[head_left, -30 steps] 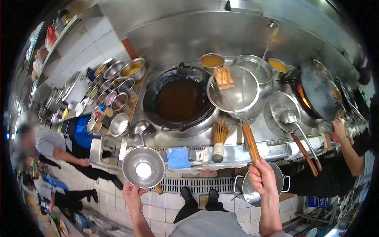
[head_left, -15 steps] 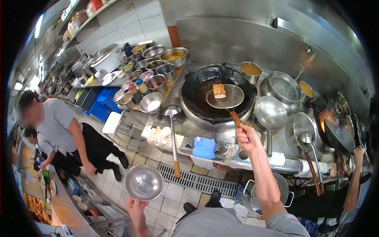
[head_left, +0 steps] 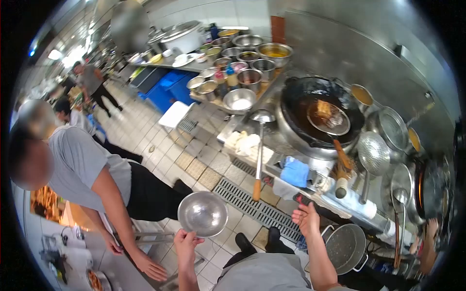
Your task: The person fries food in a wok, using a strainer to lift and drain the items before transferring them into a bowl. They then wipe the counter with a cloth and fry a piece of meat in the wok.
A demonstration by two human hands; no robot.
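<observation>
Gripping the round shiny steel bowl (head_left: 203, 213) by its near rim, my left hand (head_left: 187, 241) tips it towards me so I see inside. My right hand (head_left: 307, 219) hangs open and empty below the range; the wooden-handled strainer (head_left: 329, 119) rests across the black wok (head_left: 320, 116), draining.

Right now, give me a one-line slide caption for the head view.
Left hand holds a steel bowl; right hand hangs open beside the wok station.
</observation>
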